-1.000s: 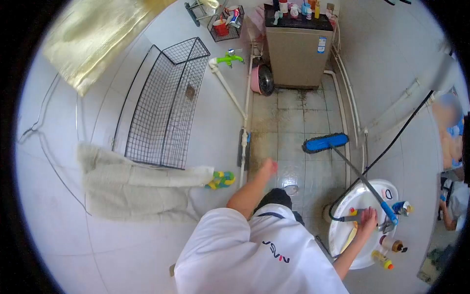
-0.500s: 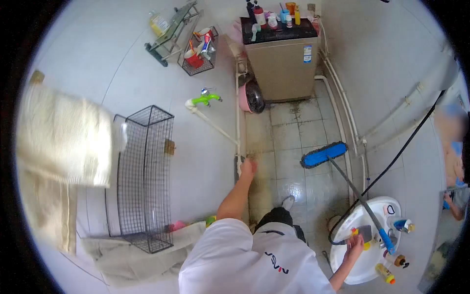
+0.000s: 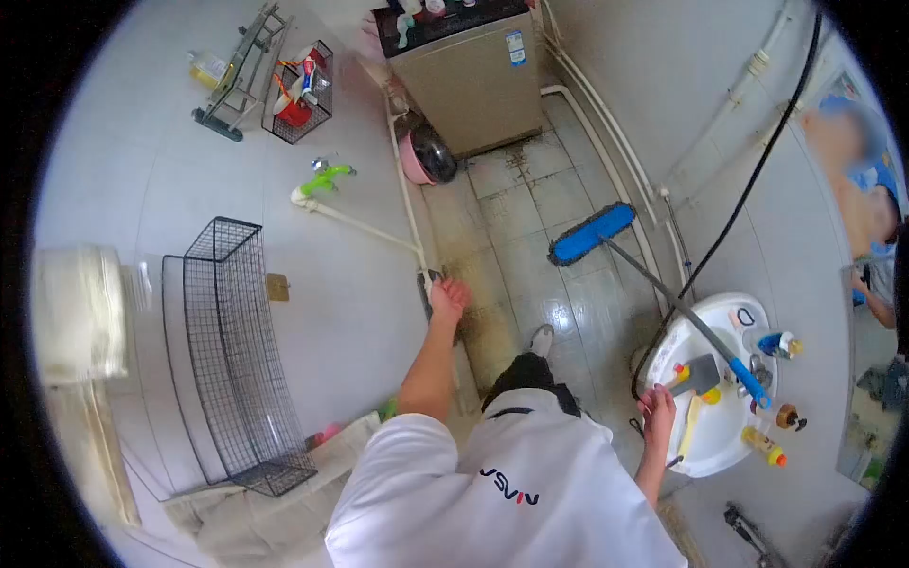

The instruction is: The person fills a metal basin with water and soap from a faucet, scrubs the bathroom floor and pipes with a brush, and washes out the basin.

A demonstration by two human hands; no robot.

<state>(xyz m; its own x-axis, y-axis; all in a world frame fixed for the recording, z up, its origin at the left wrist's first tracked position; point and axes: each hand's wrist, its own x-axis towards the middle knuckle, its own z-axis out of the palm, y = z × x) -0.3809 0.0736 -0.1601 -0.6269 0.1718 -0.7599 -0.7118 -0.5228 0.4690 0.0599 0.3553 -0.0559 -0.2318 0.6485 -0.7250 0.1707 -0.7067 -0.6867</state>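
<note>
My left hand (image 3: 449, 299) reaches out to the lower wall, at the foot of a white pipe (image 3: 409, 204). Its fingers are curled beside a dark object (image 3: 425, 292) by that pipe; what they grip, if anything, is hidden. At the left rim of the white sink (image 3: 705, 461), the fingers of my right hand (image 3: 655, 417) are closed on the handle end of a grey flat scraper (image 3: 701, 374). The blade points into the basin. Yellow items and a yellow strip (image 3: 690, 431) lie around it.
A mop with a blue head (image 3: 592, 234) leans across the floor onto the sink. A black hose (image 3: 748, 199) runs beside it. Ahead stand a washing machine (image 3: 464, 85) and a pink basin (image 3: 417, 161). A wire rack (image 3: 232, 360) and green tap (image 3: 327, 180) are on the left wall.
My view has turned, so the wall, washing machine and mop sit further left and higher. My right hand is now at the sink's rim, with the grey scraper showing more fully.
</note>
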